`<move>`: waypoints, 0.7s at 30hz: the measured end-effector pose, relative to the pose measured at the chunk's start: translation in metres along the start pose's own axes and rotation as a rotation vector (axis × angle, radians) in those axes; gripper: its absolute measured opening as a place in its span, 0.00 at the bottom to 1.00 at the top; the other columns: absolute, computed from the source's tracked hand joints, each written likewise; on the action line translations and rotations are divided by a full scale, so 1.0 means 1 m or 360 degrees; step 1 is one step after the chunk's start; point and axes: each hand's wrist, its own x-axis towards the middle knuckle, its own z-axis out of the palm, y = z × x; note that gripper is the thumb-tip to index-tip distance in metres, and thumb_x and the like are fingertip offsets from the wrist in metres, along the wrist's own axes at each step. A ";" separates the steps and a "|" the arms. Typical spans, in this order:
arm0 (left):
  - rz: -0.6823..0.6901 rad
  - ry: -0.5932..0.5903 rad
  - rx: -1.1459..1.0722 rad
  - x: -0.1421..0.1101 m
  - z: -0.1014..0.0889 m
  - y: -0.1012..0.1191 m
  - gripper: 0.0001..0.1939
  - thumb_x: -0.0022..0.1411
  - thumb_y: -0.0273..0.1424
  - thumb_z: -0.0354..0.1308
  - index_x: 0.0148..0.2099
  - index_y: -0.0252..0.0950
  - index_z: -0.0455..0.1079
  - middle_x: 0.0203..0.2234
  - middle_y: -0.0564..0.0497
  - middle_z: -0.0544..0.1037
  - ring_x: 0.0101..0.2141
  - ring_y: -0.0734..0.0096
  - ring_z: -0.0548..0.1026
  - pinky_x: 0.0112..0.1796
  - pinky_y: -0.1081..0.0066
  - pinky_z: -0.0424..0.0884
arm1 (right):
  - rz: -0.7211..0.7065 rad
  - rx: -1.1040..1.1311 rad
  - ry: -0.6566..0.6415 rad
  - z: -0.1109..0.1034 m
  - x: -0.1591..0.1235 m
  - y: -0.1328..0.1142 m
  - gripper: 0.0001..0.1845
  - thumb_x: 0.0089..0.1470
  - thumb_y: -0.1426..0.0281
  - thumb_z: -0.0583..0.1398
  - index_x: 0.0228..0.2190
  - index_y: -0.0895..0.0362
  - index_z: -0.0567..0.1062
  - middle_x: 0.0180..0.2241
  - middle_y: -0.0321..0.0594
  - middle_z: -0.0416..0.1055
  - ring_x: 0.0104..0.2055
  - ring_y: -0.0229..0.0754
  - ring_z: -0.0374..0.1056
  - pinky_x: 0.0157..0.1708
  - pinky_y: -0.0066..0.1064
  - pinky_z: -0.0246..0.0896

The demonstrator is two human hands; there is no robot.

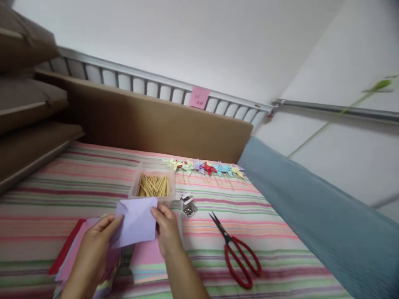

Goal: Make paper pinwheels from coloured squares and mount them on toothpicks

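Between both hands I hold a lavender square of paper (137,222), raised above the striped cloth. My left hand (101,236) pinches its left edge, thumb on the near face. On the right edge, my right hand (166,226) grips with thumb in front and the other fingers behind. Beneath lie two stacks of coloured paper: one with red and pink sheets (70,253) under my left hand, partly hidden, and another topped by a pink sheet (148,253) by my right wrist. To the right rest red-handled scissors (238,257), blades slightly apart.
A clear plastic box (134,187) of wooden sticks stands beyond the paper, beside a small case of metal pins (189,209). Several paper pinwheels (208,168) lie in a row at the back. A cardboard panel (156,120) bounds the far side; brown packages (34,145) pile up left.
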 end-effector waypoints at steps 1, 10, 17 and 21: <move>-0.0142 -0.0040 -0.0135 -0.002 0.002 0.001 0.11 0.47 0.39 0.61 0.30 0.37 0.69 0.20 0.55 0.77 0.22 0.66 0.74 0.21 0.71 0.69 | 0.0016 -0.0031 0.0030 -0.002 0.000 0.003 0.16 0.38 0.61 0.67 0.24 0.60 0.73 0.19 0.32 0.67 0.21 0.34 0.61 0.23 0.24 0.55; -0.0517 -0.0437 -0.0413 -0.007 0.015 0.004 0.15 0.44 0.37 0.65 0.36 0.34 0.74 0.26 0.48 0.80 0.28 0.60 0.77 0.31 0.66 0.73 | -0.0027 -0.0210 0.0155 -0.015 0.002 0.015 0.15 0.41 0.61 0.65 0.25 0.60 0.72 0.19 0.32 0.67 0.19 0.32 0.57 0.19 0.23 0.52; -0.0483 -0.0404 -0.0354 -0.007 0.013 0.002 0.13 0.44 0.36 0.64 0.33 0.35 0.74 0.22 0.50 0.79 0.27 0.60 0.77 0.29 0.66 0.73 | -0.0026 -0.0218 0.0128 -0.014 -0.003 0.016 0.13 0.43 0.62 0.64 0.22 0.59 0.69 0.17 0.30 0.63 0.19 0.31 0.55 0.20 0.23 0.52; -0.0472 -0.0351 -0.0111 -0.010 0.010 0.000 0.13 0.44 0.36 0.64 0.31 0.34 0.74 0.19 0.48 0.79 0.23 0.57 0.77 0.23 0.65 0.72 | -0.0061 -0.0252 0.0122 -0.009 -0.007 0.006 0.10 0.40 0.65 0.65 0.24 0.59 0.71 0.18 0.29 0.64 0.21 0.33 0.58 0.23 0.25 0.55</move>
